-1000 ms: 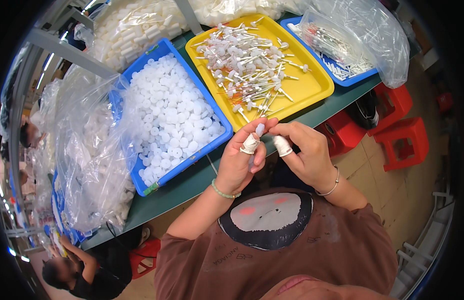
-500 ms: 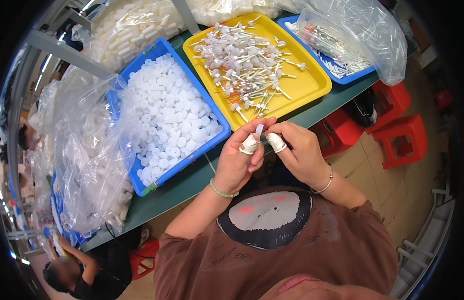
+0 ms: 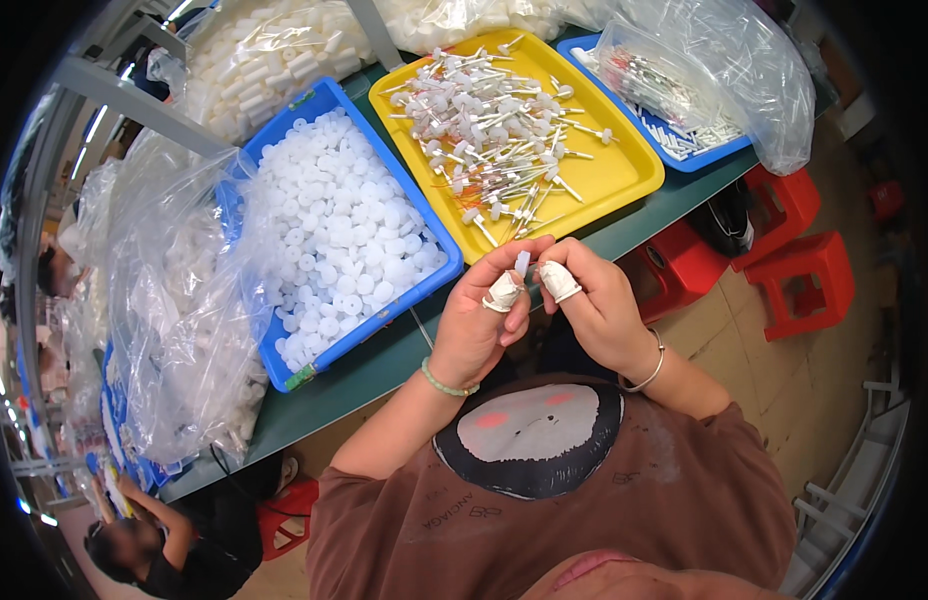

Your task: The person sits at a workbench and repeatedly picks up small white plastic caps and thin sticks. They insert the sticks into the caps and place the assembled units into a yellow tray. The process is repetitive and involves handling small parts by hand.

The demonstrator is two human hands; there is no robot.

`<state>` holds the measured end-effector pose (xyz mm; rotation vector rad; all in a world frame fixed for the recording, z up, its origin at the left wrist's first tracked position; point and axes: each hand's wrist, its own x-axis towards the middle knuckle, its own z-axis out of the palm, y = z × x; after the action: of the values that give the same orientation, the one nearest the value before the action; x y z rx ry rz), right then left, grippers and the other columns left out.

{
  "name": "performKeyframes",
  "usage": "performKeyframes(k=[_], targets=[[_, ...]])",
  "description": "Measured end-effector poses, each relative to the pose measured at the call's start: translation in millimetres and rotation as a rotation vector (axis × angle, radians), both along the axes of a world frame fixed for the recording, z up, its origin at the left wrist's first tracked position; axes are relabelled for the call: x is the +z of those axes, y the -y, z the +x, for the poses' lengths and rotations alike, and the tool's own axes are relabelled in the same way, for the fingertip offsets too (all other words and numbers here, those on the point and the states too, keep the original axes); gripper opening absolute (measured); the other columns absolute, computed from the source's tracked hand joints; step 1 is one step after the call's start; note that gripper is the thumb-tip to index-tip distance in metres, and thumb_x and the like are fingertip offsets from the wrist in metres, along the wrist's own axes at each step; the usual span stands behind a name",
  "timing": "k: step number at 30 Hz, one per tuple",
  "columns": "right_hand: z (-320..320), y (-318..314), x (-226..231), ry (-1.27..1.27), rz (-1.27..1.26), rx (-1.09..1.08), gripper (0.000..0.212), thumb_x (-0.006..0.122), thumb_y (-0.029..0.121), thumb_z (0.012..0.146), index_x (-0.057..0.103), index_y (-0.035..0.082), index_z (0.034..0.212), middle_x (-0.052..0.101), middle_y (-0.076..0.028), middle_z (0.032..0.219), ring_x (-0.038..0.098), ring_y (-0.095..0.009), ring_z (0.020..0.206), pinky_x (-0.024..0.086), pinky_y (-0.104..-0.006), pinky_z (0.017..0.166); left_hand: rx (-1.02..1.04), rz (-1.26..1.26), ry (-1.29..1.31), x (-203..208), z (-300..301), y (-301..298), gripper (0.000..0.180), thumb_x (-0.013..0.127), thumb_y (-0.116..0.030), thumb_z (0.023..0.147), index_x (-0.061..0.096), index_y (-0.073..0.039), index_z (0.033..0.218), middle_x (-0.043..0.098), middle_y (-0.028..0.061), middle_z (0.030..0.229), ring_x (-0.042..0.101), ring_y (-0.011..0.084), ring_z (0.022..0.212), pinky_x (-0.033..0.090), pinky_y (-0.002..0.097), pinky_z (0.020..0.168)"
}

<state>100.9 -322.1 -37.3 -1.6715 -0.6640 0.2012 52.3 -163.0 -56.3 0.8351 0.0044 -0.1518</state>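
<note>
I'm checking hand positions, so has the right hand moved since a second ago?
Yes, slightly: against the yellow tray, the right hand has shifted leftward and closer.

Brown short-sleeve tee (image 3: 684,480), lower centre of frame; grey face print (image 3: 534,440), black border, pink cheeks. Left hand (image 3: 472,318): white thumb cover (image 3: 503,291), green bead bracelet (image 3: 446,386). Right hand (image 3: 612,312): white thumb cot (image 3: 560,281), silvery bangle (image 3: 651,371).

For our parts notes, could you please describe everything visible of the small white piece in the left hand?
The small white piece looks like translucent plastic, showing as a narrow, slightly tilted strip. The left hand pinches it near the yellow tray; the right hand is close, contact unclear. Fingers partly hide it.
</note>
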Motion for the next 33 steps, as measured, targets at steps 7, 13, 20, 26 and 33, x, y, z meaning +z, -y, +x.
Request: performKeyframes(k=[7, 13, 20, 26, 33], targets=[[1, -5, -3, 0.503, -0.126, -0.115, 0.015, 0.061, 0.006, 0.085, 0.056, 0.004, 0.098, 0.062, -0.012, 0.081, 0.063, -0.030, 0.071, 0.049, -0.0340, 0.060, 0.009, 0.035, -0.008, 3, 0, 1, 0.042, 0.053, -0.025, 0.097, 0.049, -0.001, 0.131, 0.059, -0.0006, 0.101, 0.036, -0.0007, 0.054, 0.031, 0.0131, 0.043], [5, -1, -4, 0.629, -0.234, -0.128, 0.013, 0.060, 0.008, 0.085, 0.057, 0.005, 0.098, 0.062, -0.013, 0.080, 0.063, -0.031, 0.071, 0.048, -0.0376, 0.059, 0.038, 0.050, -0.021, 1, 1, 3, 0.042, 0.054, -0.025, 0.097, 0.049, -0.001, 0.132, 0.057, -0.0021, 0.087, 0.035, -0.0002, 0.053, 0.030, 0.0135, 0.044], [3, 2, 1, 0.186, -0.105, 0.022, 0.011, 0.051, 0.012, 0.093, 0.057, 0.003, 0.094, 0.059, -0.009, 0.070, 0.059, -0.022, 0.060, 0.044, -0.0325, 0.054, 0.003, 0.097, 0.036, -2, 0, 2, 0.042, 0.055, -0.022, 0.096, 0.049, -0.001, 0.131, 0.043, -0.0047, 0.064, 0.036, 0.0003, 0.053, 0.030, 0.0150, 0.045], [1, 9, 5, -0.169, -0.011, 0.065, 0.014, 0.047, 0.011, 0.095, 0.058, 0.001, 0.092, 0.053, -0.001, 0.068, 0.048, -0.007, 0.057, 0.040, -0.0251, 0.053, 0.038, 0.123, 0.009, 0, -1, 5, 0.039, 0.056, -0.019, 0.095, 0.050, -0.003, 0.131, 0.053, -0.0019, 0.082, 0.038, 0.0000, 0.055, 0.031, 0.0149, 0.046], [-5, -1, 5, -0.104, 0.075, 0.038, 0.009, 0.051, 0.008, 0.093, 0.057, 0.002, 0.091, 0.056, -0.005, 0.075, 0.054, -0.011, 0.064, 0.043, -0.0272, 0.057, 0.003, 0.064, -0.011, -4, -1, 2, 0.039, 0.060, -0.014, 0.092, 0.052, -0.004, 0.128, 0.057, 0.0033, 0.111, 0.042, 0.0007, 0.057, 0.033, 0.0141, 0.046]])
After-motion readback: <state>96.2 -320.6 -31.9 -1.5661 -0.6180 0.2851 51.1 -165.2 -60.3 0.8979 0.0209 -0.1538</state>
